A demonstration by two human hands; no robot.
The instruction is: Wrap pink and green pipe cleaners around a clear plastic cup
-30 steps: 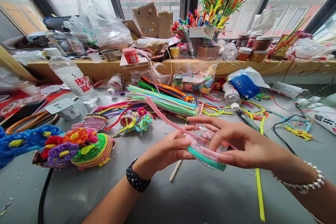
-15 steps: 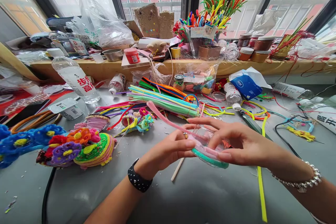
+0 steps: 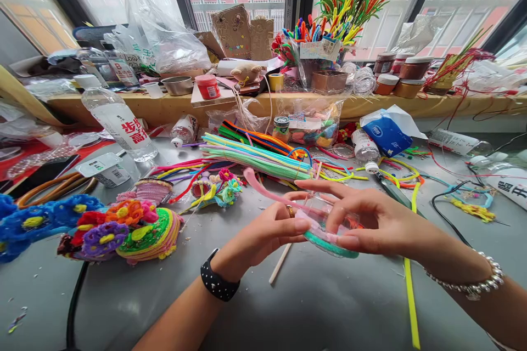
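Observation:
My left hand (image 3: 265, 230) grips the near-left edge of a clear, round plastic piece (image 3: 319, 204), held just above the table. A teal pipe cleaner (image 3: 329, 245) rings its lower rim. Along the rim, above the teal, lies a pink pipe cleaner (image 3: 263, 191); its loose end sticks up and left past my left fingers. My right hand (image 3: 370, 219) pinches the pink strand against the rim between thumb and fingers. The far side of the plastic piece is hidden by my fingers. Beneath my hands rests a pale stick (image 3: 280, 263).
Bundled pipe cleaners (image 3: 255, 156) lie beyond my hands. Fuzzy flower crafts (image 3: 148, 233) stand on the left, near a water bottle (image 3: 119, 120). A yellow strip (image 3: 410, 301) runs along the right. Paint jars (image 3: 414, 68) line the wooden ledge (image 3: 247, 100); a black cable (image 3: 76, 307) crosses the left front.
The pink pipe cleaner's loose end has shifted slightly right and down. The plastic piece has tilted a little, and both hands keep nearly the same place and hold.

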